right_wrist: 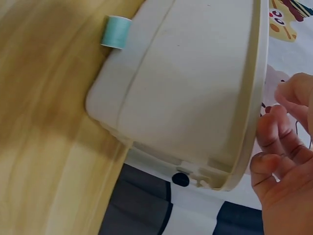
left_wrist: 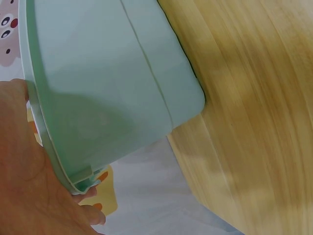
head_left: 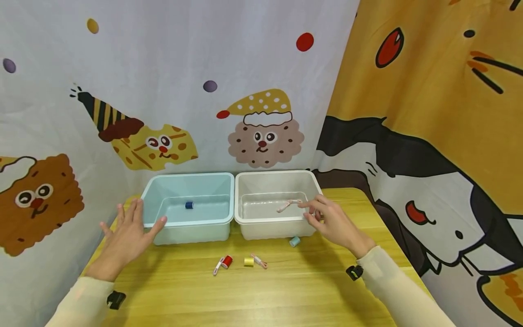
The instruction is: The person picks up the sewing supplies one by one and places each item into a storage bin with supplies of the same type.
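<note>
My left hand [head_left: 126, 236], fingers spread, touches the front left corner of the light blue bin [head_left: 192, 231]. Inside that bin lies a dark blue thread spool [head_left: 189, 205]. Over the front right corner of the white bin [head_left: 273, 230] hangs my right hand [head_left: 333, 222], fingers loosely bent. No object shows between those fingers in the right wrist view. A pink and white bundled cord [head_left: 288, 205] appears inside the white bin, right at the right fingertips in the head view. A light teal thread spool [right_wrist: 116, 32] lies against the white bin's front base.
On the wooden table [head_left: 245, 299], before the bins, are a red spool [head_left: 227, 261], a white bundled cord [head_left: 218, 266], a yellow spool [head_left: 249, 261] and another pink and white cord [head_left: 259, 261]. A printed curtain [head_left: 175, 54] hangs behind the bins.
</note>
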A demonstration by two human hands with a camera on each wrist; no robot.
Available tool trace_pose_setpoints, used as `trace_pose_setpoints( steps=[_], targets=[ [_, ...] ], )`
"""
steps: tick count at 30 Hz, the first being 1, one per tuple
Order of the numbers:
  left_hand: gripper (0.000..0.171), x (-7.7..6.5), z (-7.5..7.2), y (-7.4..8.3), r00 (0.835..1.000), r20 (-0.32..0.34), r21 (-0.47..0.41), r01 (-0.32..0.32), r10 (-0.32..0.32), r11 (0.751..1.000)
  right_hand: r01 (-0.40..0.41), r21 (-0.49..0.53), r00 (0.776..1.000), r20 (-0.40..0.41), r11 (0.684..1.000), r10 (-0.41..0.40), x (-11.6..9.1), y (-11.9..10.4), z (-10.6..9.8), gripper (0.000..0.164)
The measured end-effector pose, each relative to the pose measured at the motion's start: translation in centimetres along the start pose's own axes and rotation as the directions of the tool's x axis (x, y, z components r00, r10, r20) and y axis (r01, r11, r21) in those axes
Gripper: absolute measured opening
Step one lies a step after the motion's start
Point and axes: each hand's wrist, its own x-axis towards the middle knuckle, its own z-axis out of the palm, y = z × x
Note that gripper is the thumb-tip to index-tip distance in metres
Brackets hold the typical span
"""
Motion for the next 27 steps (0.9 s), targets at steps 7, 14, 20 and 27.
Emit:
trace_pose_setpoints(
  steps=[7,14,20,27],
  targets=[
    [0.119,0.0,0.0,-0.4,1.0,0.003,0.003,0.004,-0.004,1.0,0.04,0.004,0.997,-0.062,0.999,-0.039,-1.2,0.0,0.8,0.028],
    [0.122,0.3,-0.1,-0.2,1.0,0.012,-0.001,0.005,-0.005,1.0,0.07,-0.004,0.992,-0.101,0.998,-0.07,-2.0,-0.1,1.1,0.025],
    [0.122,0.5,-0.1,-0.2,1.0,0.012,0.003,-0.004,0.004,1.0,0.083,0.005,0.992,-0.093,0.997,-0.082,-2.9,-0.3,1.5,0.023],
    [0.122,0.3,0.0,-0.2,1.0,0.016,-0.005,-0.001,0.001,1.0,0.097,0.017,0.991,-0.098,0.995,-0.094,-3.7,-0.1,2.2,0.027]
  ],
)
